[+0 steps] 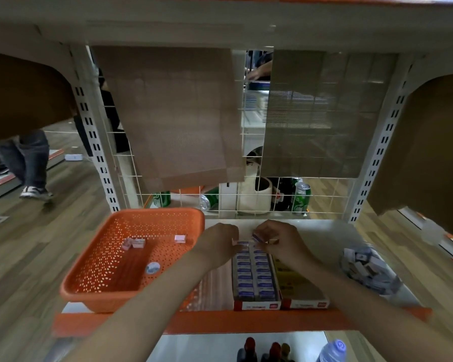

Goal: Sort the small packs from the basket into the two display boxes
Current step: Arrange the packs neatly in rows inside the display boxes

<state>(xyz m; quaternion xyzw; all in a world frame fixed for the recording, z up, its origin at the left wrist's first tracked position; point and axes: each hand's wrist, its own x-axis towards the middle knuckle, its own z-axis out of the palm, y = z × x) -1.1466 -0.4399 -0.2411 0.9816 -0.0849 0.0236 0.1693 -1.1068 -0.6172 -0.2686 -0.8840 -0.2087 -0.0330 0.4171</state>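
Right hand [280, 241] pinches a blue pack [257, 236] over the far end of the nearly full left display box [255, 305]. Left hand [217, 240] curls beside it; its grip cannot be told. Pink packs [180, 239] remain in the basket [131, 214]. Risk: forcing the pack in may buckle the tight row

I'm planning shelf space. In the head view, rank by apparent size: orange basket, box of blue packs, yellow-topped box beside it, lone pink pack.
1. Orange basket.
2. Box of blue packs and yellow-topped box: they look about alike, so unranked.
3. Lone pink pack, clearly smallest.
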